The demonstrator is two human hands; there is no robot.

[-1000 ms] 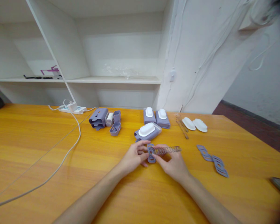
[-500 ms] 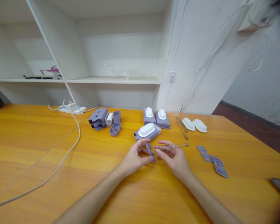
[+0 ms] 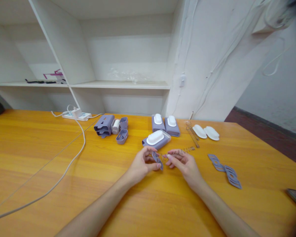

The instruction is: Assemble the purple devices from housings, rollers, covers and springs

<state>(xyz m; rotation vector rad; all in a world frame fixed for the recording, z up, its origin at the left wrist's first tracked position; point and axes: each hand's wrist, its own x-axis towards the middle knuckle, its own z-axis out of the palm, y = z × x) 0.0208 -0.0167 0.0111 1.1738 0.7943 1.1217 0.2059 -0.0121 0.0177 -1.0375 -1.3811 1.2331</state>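
Note:
Between its thumb and fingers, my left hand [image 3: 144, 164] grips a small flat purple plastic plate [image 3: 157, 160], held on edge. My right hand [image 3: 184, 163] pinches a thin metal coil spring [image 3: 187, 150], whose left end reaches to the plate; whether it is hooked on, I cannot tell. Just beyond my hands lies a purple case with a white oval cap [image 3: 155, 137]. Two similar purple cases [image 3: 172, 129] stand behind it. To the right rest two slotted purple plates [image 3: 232, 176], and more coil springs [image 3: 193, 135] lie near two white oval covers [image 3: 199, 131].
At the back left sit a purple housing [image 3: 104, 125], a white cylinder [image 3: 115, 126] and small purple cups [image 3: 122, 136]. A power strip [image 3: 77, 115] and its white cable [image 3: 75, 161] run along the left of the wooden table [image 3: 51, 177]. White shelves [image 3: 120, 84] stand behind.
The purple plate has tilted and shifted slightly left in my left hand. My right fingers have closed nearer the spring's left end, and its free right end has moved left and up.

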